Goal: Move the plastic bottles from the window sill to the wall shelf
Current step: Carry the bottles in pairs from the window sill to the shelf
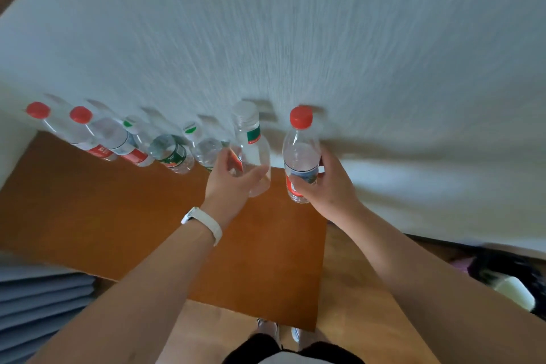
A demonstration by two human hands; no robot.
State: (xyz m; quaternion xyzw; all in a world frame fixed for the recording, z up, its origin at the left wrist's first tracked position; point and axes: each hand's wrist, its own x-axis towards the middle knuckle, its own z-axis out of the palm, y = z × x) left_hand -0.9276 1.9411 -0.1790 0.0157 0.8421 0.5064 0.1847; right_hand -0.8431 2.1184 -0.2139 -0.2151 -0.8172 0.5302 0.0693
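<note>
Clear plastic bottles, seemingly empty, light and crushable, are held mid-body: white-capped bottle (251,151) in left hand (233,177), red-capped bottle (300,154) in right hand (328,183).

six plastic bottles in all: three red-capped bottles (300,154), three white-capped bottles (251,148). two hands, one wristband (206,223), one wooden shelf (88,216).

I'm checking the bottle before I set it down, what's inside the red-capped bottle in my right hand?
The red-capped bottle in the right hand looks clear and empty above its label. The label and fingers cover the lower part, so any liquid there cannot be seen.
</note>
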